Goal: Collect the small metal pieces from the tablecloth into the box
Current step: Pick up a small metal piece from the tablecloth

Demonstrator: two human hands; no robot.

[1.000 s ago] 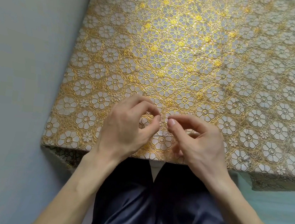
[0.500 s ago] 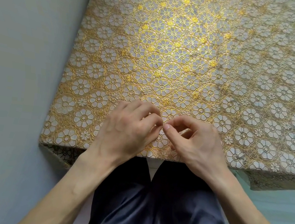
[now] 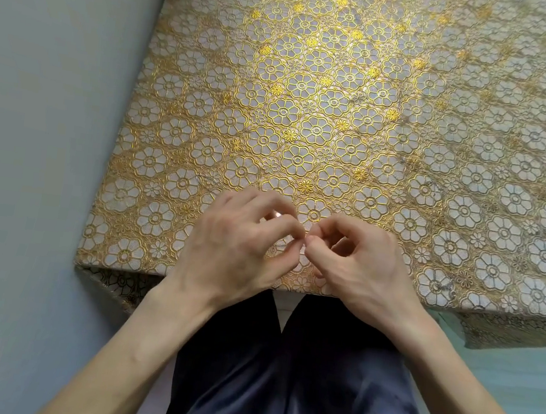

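My two hands meet fingertip to fingertip over the gold floral tablecloth [image 3: 311,108], just inside the table's near edge. My left hand [image 3: 239,244] has its fingers curled, and a small bright metal piece [image 3: 277,213] glints between them. My right hand [image 3: 361,262] is curled too, its thumb and forefinger pinched together against the left fingertips. Whatever they pinch is almost entirely hidden. No box is in view, and I cannot make out any loose pieces against the pattern.
A grey wall [image 3: 36,109] runs along the table's left side. The cloth hangs over the near edge [image 3: 111,278]. My dark trousers [image 3: 295,381] fill the space below the table edge.
Both hands have drawn a little closer to the table's near edge, and their fingertips have closed together. The view has tilted slightly, so more tablecloth shows beyond the hands.
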